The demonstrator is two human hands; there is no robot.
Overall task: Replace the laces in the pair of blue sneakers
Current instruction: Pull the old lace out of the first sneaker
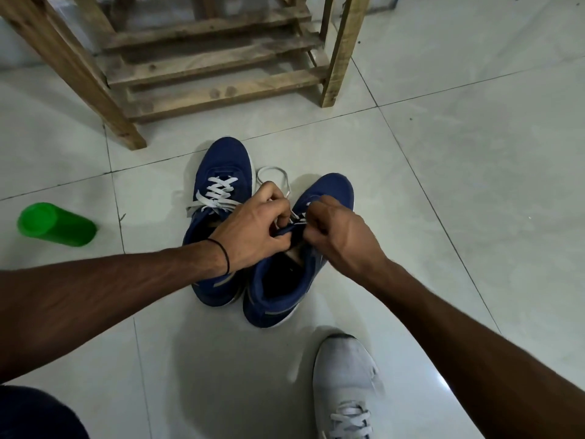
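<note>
Two blue sneakers stand side by side on the tiled floor. The left sneaker point(221, 172) has white laces point(218, 191) crossed through its eyelets, their ends loose. Over the right sneaker point(285, 289) both hands work at the eyelets. My left hand point(253, 229) pinches a white lace point(275, 175) that loops out past the fingers toward the toe. My right hand point(342, 239) has its fingers curled at the sneaker's upper edge, gripping the lace and tongue area; the exact hold is hidden.
A green cylindrical container point(57, 224) lies on its side at the left. A wooden rack point(202, 68) stands beyond the sneakers. A white laced shoe point(348, 384) is on my foot at the lower right. Pale floor tiles point(474, 185) spread to the right.
</note>
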